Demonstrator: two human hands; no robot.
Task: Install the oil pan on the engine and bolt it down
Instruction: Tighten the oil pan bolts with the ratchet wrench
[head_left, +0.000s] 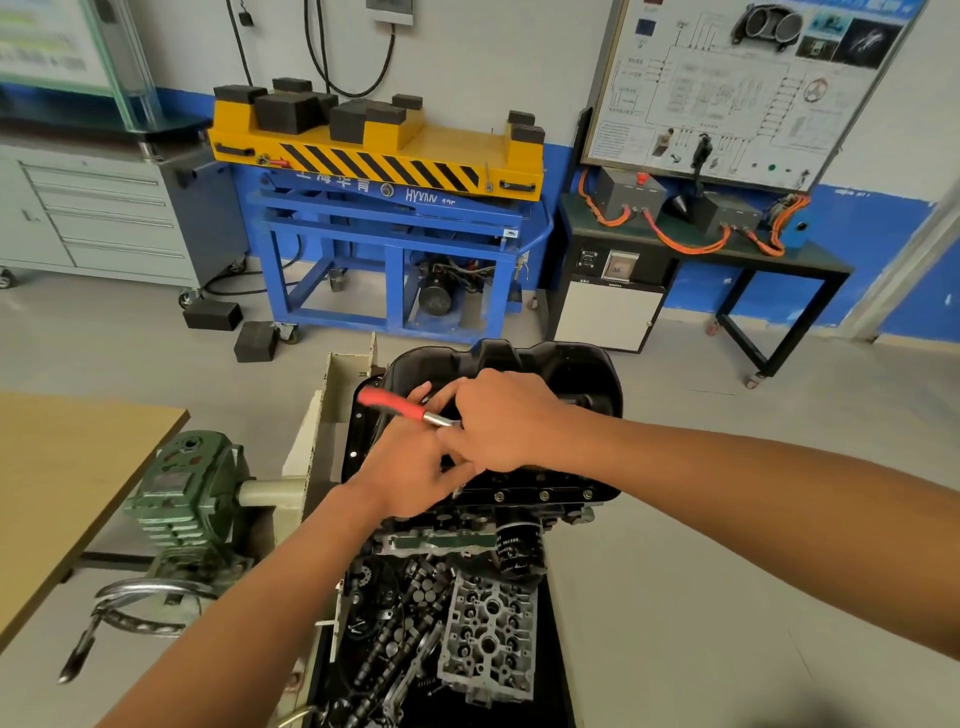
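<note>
A black oil pan (545, 364) lies on the upturned engine (519, 514), with bolts showing along its near flange (543, 494). Over the pan's near left side my two hands meet around a ratchet wrench with a red handle (389, 401). My right hand (506, 421) curls over the wrench's metal shaft and head, hiding the head. My left hand (410, 467) sits just below it, fingers curled at the pan's flange; what they pinch is hidden. The red handle sticks out to the upper left.
The engine hangs on a stand with a green gearbox (182, 493) and crank wheel (140, 608) at left. A tray below holds a cylinder head (488, 639) and several loose parts. An oil filter (517, 545) points toward me. A wooden table (57, 467) stands left.
</note>
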